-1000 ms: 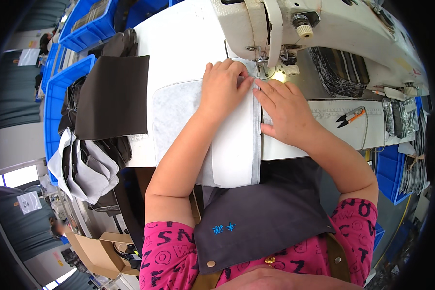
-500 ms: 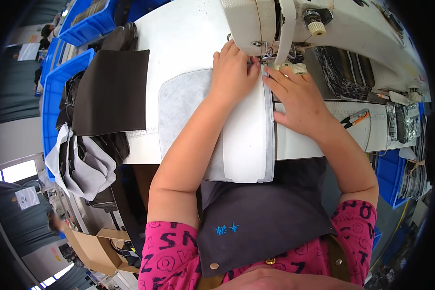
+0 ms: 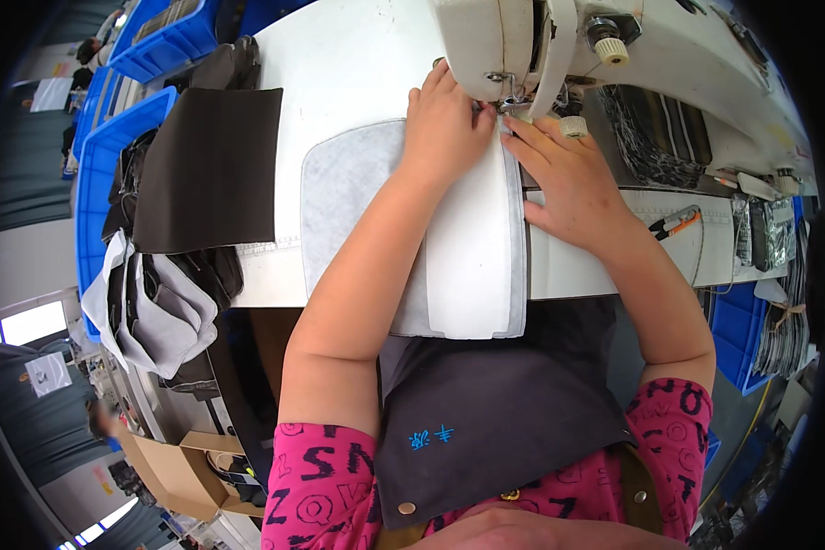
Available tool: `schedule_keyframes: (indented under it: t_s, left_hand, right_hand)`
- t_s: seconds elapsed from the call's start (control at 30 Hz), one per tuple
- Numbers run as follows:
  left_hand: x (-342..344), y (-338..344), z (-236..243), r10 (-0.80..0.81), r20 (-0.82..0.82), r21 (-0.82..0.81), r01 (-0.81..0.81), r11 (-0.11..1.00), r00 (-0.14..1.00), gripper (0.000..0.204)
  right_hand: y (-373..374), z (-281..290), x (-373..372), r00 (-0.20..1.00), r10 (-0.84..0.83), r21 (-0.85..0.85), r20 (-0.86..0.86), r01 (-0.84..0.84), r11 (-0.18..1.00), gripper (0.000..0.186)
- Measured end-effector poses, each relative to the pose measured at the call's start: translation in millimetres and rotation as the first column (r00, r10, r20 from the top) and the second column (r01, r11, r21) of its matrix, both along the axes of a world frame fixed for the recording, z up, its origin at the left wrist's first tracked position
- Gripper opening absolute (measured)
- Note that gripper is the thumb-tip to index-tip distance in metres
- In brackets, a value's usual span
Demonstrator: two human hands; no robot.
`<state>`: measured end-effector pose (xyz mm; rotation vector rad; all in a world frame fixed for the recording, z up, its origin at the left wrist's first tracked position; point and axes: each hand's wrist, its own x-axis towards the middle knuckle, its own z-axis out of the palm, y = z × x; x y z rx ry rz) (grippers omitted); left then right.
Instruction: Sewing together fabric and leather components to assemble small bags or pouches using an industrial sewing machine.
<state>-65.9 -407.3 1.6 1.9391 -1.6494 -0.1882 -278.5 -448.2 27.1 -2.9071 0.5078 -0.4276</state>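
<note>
A white sewing machine [image 3: 485,41] stands over the work at the top, its presser foot and needle low down. Beneath it lies a pale grey fabric piece [image 3: 344,202] with a white panel [image 3: 467,266], hanging over the table's front edge. My left hand [image 3: 447,128] rests on the piece just left of the needle, thumb and index closed at its edge by the foot. My right hand [image 3: 568,183] lies flat with spread fingers along the piece's right edge, its fingertips close to the needle, partly hidden by the machine.
A dark brown panel [image 3: 206,170] and grey folded pieces [image 3: 165,321] lie left, beside blue bins [image 3: 92,220]. Right are dark striped pieces [image 3: 660,128], thread snips [image 3: 678,225] and another bin [image 3: 738,330]. An open cardboard box [image 3: 179,472] is at lower left, near a blurred person [image 3: 105,422].
Both hands have moved forward and slightly right, toward and under the machine head, and the fabric piece has shifted the same way. The view has shifted slightly.
</note>
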Motion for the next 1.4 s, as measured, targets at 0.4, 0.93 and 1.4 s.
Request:
schedule_keyframes:
  t_s: [0.4,0.93,1.4]
  left_hand:
    - [0,2,5,-0.034,-0.195,-0.041,0.026,0.999,0.98,0.008]
    - [-1,6,5,-0.031,-0.095,0.029,0.033,0.999,0.995,0.011]
    - [-84,189,67,-0.392,0.014,0.323,0.367,0.872,0.92,0.104]
  right_hand:
    - [2,2,-1,1.0,-0.016,0.009,-0.002,0.016,1.0,0.066]
    - [7,-4,-2,0.996,0.015,-0.007,0.084,-0.015,1.0,0.068]
    - [60,5,-45,0.993,0.069,0.141,0.096,-0.083,0.987,0.062]
